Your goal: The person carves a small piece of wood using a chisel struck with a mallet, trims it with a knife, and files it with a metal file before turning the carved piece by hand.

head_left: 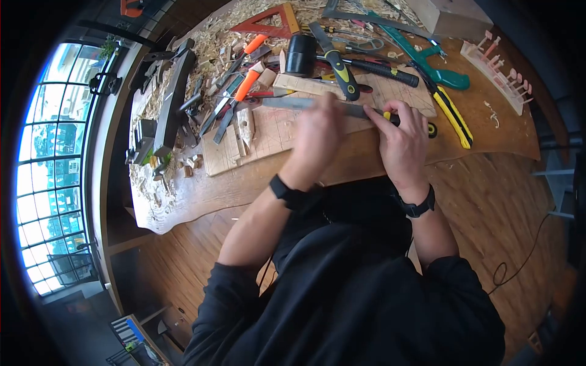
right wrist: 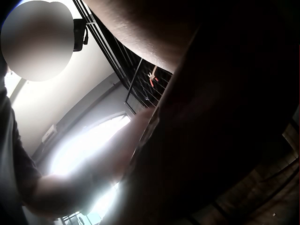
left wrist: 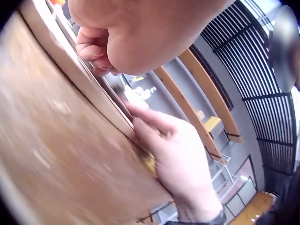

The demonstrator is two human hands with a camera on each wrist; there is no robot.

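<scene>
A long flat grey file (head_left: 285,103) lies low across the wooden board (head_left: 268,146). My right hand (head_left: 404,143) holds it near its black and yellow handle (head_left: 431,129), thumb and index finger along the blade. Over the middle of the blade is my left hand (head_left: 320,131), motion-blurred, its fingers curled. Those curled fingers (left wrist: 91,49) show close above the board's edge in the left wrist view; I cannot tell what they hold. Opposite them my right hand (left wrist: 176,154) is at the same edge. Dark shapes and a forearm fill most of the right wrist view.
Behind the board lie a black mallet (head_left: 301,55), a second yellow-black handled tool (head_left: 343,76), orange-handled chisels (head_left: 247,85), a green saw (head_left: 448,78) and a yellow cutter (head_left: 453,119). A metal plane (head_left: 174,97) stands left among shavings; a pegged wooden rack (head_left: 497,76) sits right.
</scene>
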